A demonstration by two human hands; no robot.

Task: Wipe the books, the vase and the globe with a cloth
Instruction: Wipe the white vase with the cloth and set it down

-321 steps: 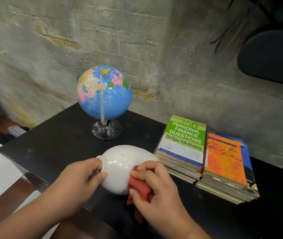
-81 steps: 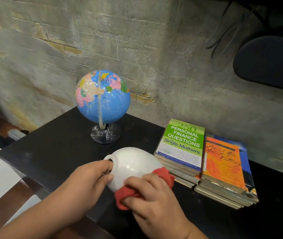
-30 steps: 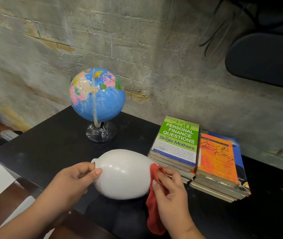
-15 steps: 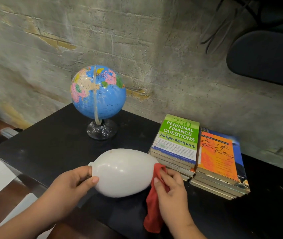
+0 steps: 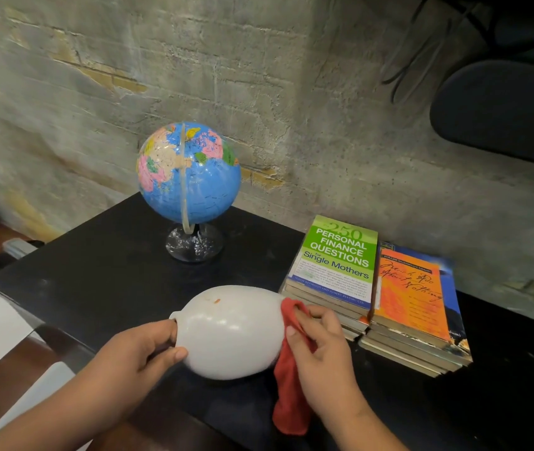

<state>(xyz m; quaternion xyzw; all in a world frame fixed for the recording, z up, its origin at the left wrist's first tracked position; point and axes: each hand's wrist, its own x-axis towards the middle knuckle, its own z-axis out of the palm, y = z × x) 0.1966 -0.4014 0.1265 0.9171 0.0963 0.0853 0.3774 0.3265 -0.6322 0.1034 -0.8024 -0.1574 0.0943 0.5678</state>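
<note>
A person's left hand (image 5: 142,356) grips the narrow neck end of a white vase (image 5: 229,330), thumb curled along its underside and fingers wrapped round the far side, while the right hand (image 5: 324,349) pinches a red cloth (image 5: 290,402) against the opposite, rounded end. The vase lies on its side between the two hands, its long axis running from hand to hand and its neck pointing toward the left hand. A small orange speck shows on its upper surface. The vase's mouth is hidden behind the left hand's fingers and its bottom end is covered by the cloth, whose loose tail hangs below the right palm. Whether the vase rests on the black table (image 5: 96,281) or is held just above it cannot be told. Just beyond the right hand, books (image 5: 389,323) lie flat in two touching stacks, a green finance guide (image 5: 340,258) topping the nearer stack and an orange paperback (image 5: 412,297) the farther one; the lower volumes show only their page edges. Beyond the left hand, well apart from the vase, a blue globe (image 5: 190,172) stands upright on a clear round base near the rough grey wall (image 5: 259,76). Far past the right hand, a dark chair (image 5: 503,105) is cut off by the frame's edge.
</note>
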